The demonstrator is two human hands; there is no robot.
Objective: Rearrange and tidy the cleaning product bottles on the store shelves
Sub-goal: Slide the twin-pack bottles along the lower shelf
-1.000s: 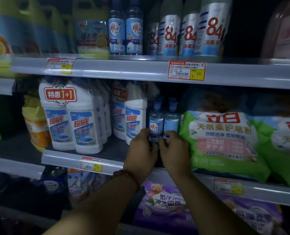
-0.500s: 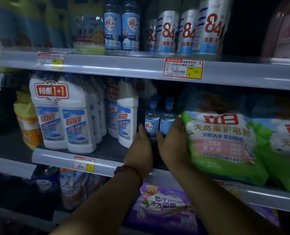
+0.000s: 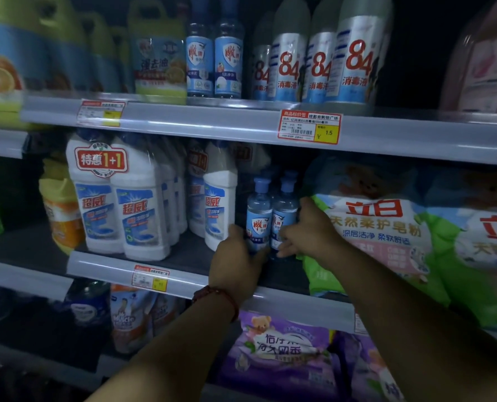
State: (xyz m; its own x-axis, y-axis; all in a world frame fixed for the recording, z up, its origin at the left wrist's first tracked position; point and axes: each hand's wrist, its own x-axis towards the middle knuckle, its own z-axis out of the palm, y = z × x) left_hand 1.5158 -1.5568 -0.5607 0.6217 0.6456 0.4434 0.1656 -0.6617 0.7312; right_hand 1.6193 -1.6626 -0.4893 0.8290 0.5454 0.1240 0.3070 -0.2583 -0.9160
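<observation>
Two small clear bottles with blue caps and blue labels stand side by side on the middle shelf [image 3: 183, 278]. My left hand [image 3: 235, 259] grips the lower part of the left small bottle [image 3: 259, 211], thumb on its left side. My right hand [image 3: 309, 232] holds the right small bottle [image 3: 285, 210] from the right, thumb up and fingers reaching across its base. White toilet-cleaner bottles [image 3: 138, 216] stand to the left. Two matching small blue bottles [image 3: 214, 62] and several grey "84" disinfectant bottles [image 3: 320, 62] stand on the upper shelf.
A green and white soap powder bag [image 3: 378, 233] presses against my right hand, with another bag [image 3: 485, 245] further right. A yellow jar [image 3: 60, 216] stands at the far left. Purple bags [image 3: 282, 355] lie on the lower shelf below my arms. Price tags [image 3: 309, 127] hang on the shelf rails.
Both hands slid from the front of the two small bottles out to their sides, then closed round their lower parts. The bottles stay on the middle shelf.
</observation>
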